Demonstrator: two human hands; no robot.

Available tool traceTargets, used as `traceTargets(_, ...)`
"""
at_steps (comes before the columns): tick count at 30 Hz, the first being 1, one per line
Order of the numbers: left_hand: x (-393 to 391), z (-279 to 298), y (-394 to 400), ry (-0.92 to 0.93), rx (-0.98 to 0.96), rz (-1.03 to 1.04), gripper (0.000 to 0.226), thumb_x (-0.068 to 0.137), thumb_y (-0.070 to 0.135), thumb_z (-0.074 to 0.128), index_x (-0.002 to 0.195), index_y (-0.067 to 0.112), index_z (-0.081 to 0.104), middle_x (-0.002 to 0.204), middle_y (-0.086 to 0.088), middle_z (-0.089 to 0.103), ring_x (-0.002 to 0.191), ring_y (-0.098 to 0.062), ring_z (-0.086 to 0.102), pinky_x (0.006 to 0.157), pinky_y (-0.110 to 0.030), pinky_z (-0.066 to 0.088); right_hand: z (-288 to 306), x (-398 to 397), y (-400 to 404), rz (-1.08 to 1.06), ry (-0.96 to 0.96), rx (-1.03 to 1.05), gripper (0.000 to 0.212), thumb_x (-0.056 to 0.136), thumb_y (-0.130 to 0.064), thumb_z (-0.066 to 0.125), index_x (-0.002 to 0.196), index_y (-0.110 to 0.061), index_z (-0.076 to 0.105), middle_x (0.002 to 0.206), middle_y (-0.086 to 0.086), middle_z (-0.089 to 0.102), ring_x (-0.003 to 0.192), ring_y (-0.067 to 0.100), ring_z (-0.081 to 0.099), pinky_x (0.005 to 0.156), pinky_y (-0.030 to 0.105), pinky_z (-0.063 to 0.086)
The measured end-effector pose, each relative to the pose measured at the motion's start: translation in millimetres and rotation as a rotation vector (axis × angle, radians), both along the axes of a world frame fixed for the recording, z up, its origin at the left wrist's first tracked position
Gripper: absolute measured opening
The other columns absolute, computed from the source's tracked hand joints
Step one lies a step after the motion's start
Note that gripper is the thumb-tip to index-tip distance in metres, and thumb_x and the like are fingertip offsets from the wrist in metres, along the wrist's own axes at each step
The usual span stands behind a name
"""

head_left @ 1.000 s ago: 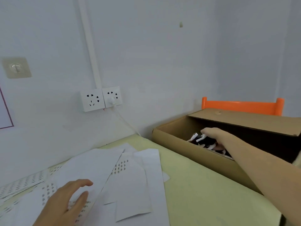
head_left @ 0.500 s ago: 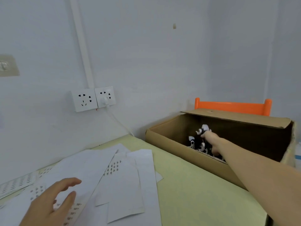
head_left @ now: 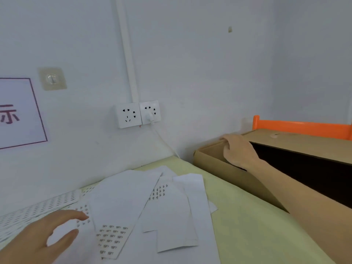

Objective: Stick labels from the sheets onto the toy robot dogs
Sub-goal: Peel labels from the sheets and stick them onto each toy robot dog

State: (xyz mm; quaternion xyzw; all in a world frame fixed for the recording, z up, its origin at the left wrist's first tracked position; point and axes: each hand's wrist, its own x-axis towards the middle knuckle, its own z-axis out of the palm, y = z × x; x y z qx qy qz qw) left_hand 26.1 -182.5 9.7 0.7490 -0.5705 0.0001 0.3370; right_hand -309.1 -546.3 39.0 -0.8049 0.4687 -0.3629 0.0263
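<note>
Several white label sheets [head_left: 111, 239] with rows of small printed labels lie scattered on the pale green table [head_left: 247, 225], mixed with blank backing sheets [head_left: 123, 193]. My left hand [head_left: 43, 239] hovers over the sheets at the lower left, fingers spread, holding nothing. My right hand [head_left: 239, 151] reaches into the left end of an open cardboard box [head_left: 228, 174], its back toward me and fingers curled down by the far corner. No toy robot dog is visible; the box's inside is dark and my hand hides what it may hold.
The box's lid flap [head_left: 297, 141] stands open behind it. An orange chair back [head_left: 301, 126] rises past the box. Wall sockets [head_left: 137, 114] with a white cable [head_left: 163, 140] sit above the table's far edge. A sign [head_left: 17, 113] hangs at the left.
My right hand rose from among the black-and-white toy dogs to the box's left end; the dogs dropped out of view. My left hand stayed over the sheets.
</note>
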Motion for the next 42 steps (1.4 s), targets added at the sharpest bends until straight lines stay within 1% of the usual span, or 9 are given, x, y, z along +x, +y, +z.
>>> traceTargets(3,10,5,23,-0.083,-0.058,0.088,0.032,0.067,0.054,0.054,0.098,0.062,0.055,0.104,0.006,0.067,0.094,-0.016,0.062,0.081,-0.043,0.046,11,47,40,0.207,-0.153,-0.144,0.041,0.092,-0.005,0.043,0.126,-0.023,0.058,0.105,-0.004,0.064,0.103,0.018,0.057,0.092,0.036,0.047)
traceTargets(6,29,-3,37,-0.081,0.045,0.111,0.018,0.088,0.04,0.063,0.096,0.055,0.061,0.112,0.01,0.065,0.109,-0.015,0.061,0.09,-0.028,0.039,15,104,96,0.43,-0.212,-0.173,0.042,0.09,-0.005,0.044,0.121,-0.028,0.06,0.096,-0.011,0.063,0.092,0.01,0.055,0.086,0.029,0.044)
traceTargets(9,37,-17,43,-0.086,0.211,0.16,0.022,0.098,0.038,0.055,0.113,0.052,0.047,0.115,0.021,0.06,0.108,0.006,0.054,0.081,-0.008,0.035,7,157,159,0.732,-0.065,-0.036,0.036,0.093,-0.018,0.046,0.12,-0.039,0.058,0.1,-0.018,0.064,0.09,0.0,0.055,0.08,0.022,0.043)
traceTargets(12,37,-24,45,0.018,0.247,0.166,0.017,0.1,0.042,0.05,0.111,0.055,0.046,0.111,0.022,0.062,0.104,0.011,0.055,0.087,-0.005,0.038,-13,206,216,0.934,0.175,0.033,0.036,0.095,-0.037,0.04,0.13,-0.044,0.044,0.115,-0.015,0.062,0.107,0.005,0.053,0.089,0.025,0.044)
traceTargets(17,52,-18,51,0.099,0.13,0.163,0.015,0.101,0.043,0.048,0.105,0.05,0.06,0.106,0.025,0.066,0.1,0.009,0.06,0.084,-0.015,0.043,-48,260,272,0.851,0.304,-0.076,0.037,0.1,-0.037,0.033,0.134,-0.031,0.044,0.121,-0.003,0.062,0.11,0.018,0.056,0.093,0.036,0.041)
traceTargets(23,100,20,85,0.189,-0.185,0.4,0.016,0.101,0.026,0.053,0.106,0.034,0.066,0.113,0.021,0.063,0.108,0.001,0.057,0.067,0.0,0.041,-81,267,281,0.843,0.203,-0.072,0.033,0.1,-0.041,0.03,0.129,-0.039,0.048,0.107,-0.023,0.051,0.102,0.001,0.045,0.087,0.021,0.036)
traceTargets(31,149,47,139,0.361,-0.371,0.835,0.019,0.095,0.024,0.055,0.112,0.021,0.063,0.112,0.0,0.064,0.104,-0.019,0.058,0.083,-0.033,0.047,-79,265,282,0.816,0.223,-0.076,0.026,0.1,-0.039,0.033,0.119,-0.043,0.05,0.097,-0.026,0.049,0.1,-0.001,0.045,0.084,0.015,0.037)
traceTargets(36,163,47,170,0.044,0.04,1.287,0.041,0.091,0.034,0.053,0.128,0.017,0.051,0.145,-0.021,0.04,0.141,-0.04,0.021,0.108,-0.05,0.027,-79,265,282,0.81,0.222,-0.077,0.025,0.1,-0.04,0.032,0.116,-0.043,0.051,0.096,-0.027,0.048,0.099,-0.001,0.044,0.083,0.015,0.036)
traceTargets(42,166,45,203,-0.232,-0.365,1.571,0.058,0.082,0.02,0.068,0.133,0.009,0.042,0.162,-0.027,-0.001,0.148,-0.048,-0.007,0.114,-0.065,0.01,-79,266,282,0.807,0.234,-0.074,0.022,0.1,-0.041,0.032,0.114,-0.045,0.049,0.098,-0.028,0.048,0.1,-0.003,0.043,0.082,0.014,0.035)
